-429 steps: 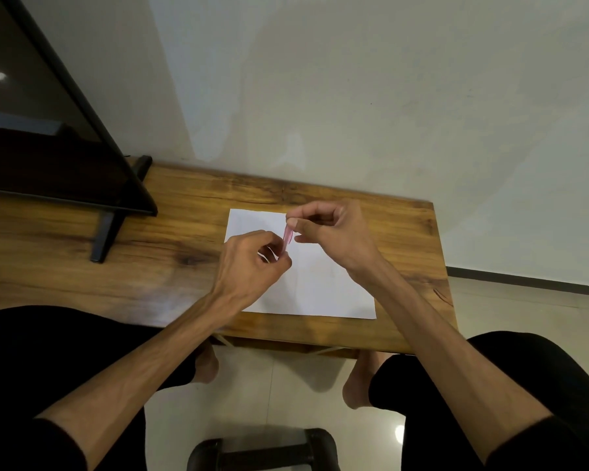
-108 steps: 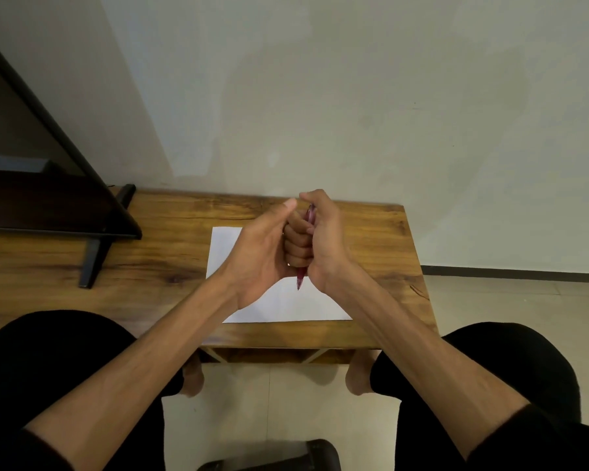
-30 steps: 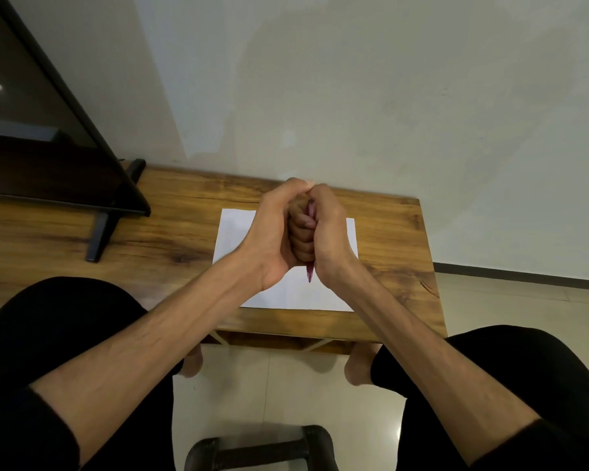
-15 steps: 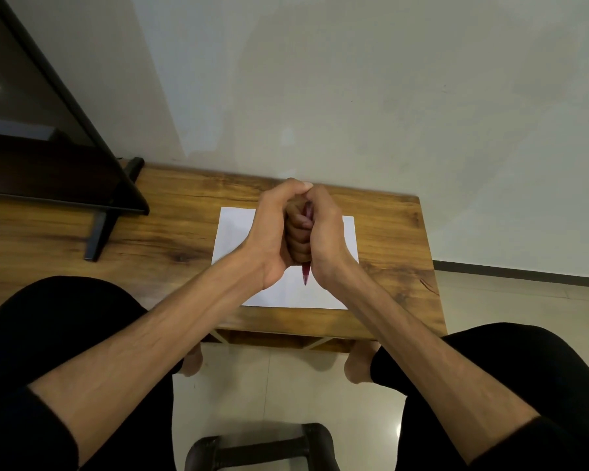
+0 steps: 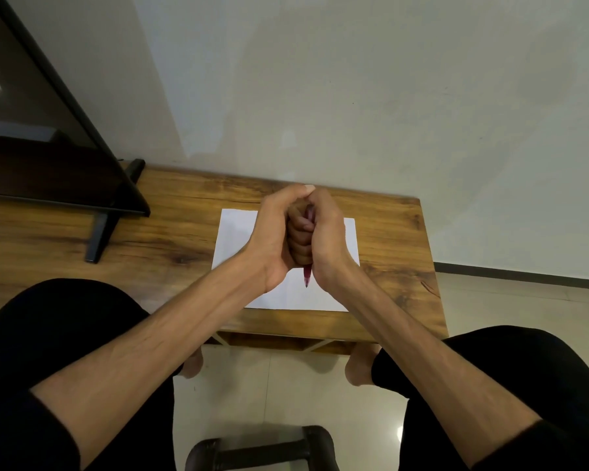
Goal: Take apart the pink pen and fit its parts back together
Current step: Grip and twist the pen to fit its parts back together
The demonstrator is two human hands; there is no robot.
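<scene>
The pink pen (image 5: pixel 307 277) stands almost upright in my right hand (image 5: pixel 323 239), which is closed in a fist round its barrel. Only its lower tip pokes out below the fist, and a bit of its top end shows between the fingers. My left hand (image 5: pixel 274 232) is pressed against the right fist from the left, its thumb over the top of the pen. Both hands hover over a white sheet of paper (image 5: pixel 235 232) on the wooden table (image 5: pixel 170 239). Most of the pen is hidden by the fingers.
A dark flat screen (image 5: pixel 48 158) on a black stand (image 5: pixel 97 236) sits on the table's left part. A pale wall rises behind the table. My knees in black trousers flank the table's near edge; a dark stool (image 5: pixel 262 450) is below.
The hands have stayed clasped round the pen with only slight shifts; the pen tip below the fist has stayed over the paper.
</scene>
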